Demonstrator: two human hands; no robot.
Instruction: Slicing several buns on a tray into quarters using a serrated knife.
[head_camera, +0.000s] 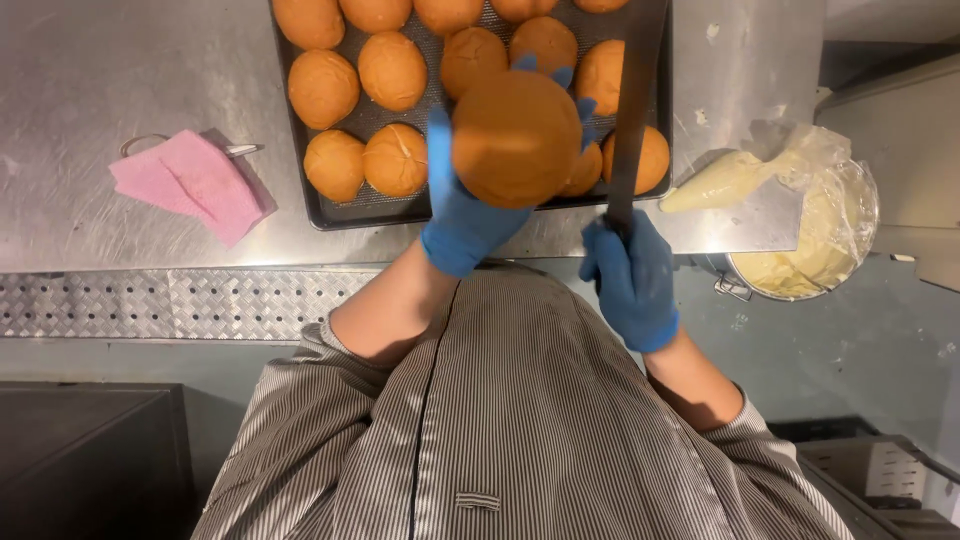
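Observation:
My left hand (462, 215), in a blue glove, holds a round golden bun (515, 137) lifted above the near edge of a dark baking tray (330, 212). Several more buns (393, 70) lie in rows on that tray. My right hand (632, 282), also in a blue glove, grips the handle of a long knife (630, 110). Its blade points away from me, just to the right of the held bun.
A pink cloth (193, 184) lies on the steel counter (110, 80) at the left. A piping bag of pale cream (735, 172) rests on the counter at right, its end in a metal bowl (860, 215) lined with plastic film. My striped jacket fills the foreground.

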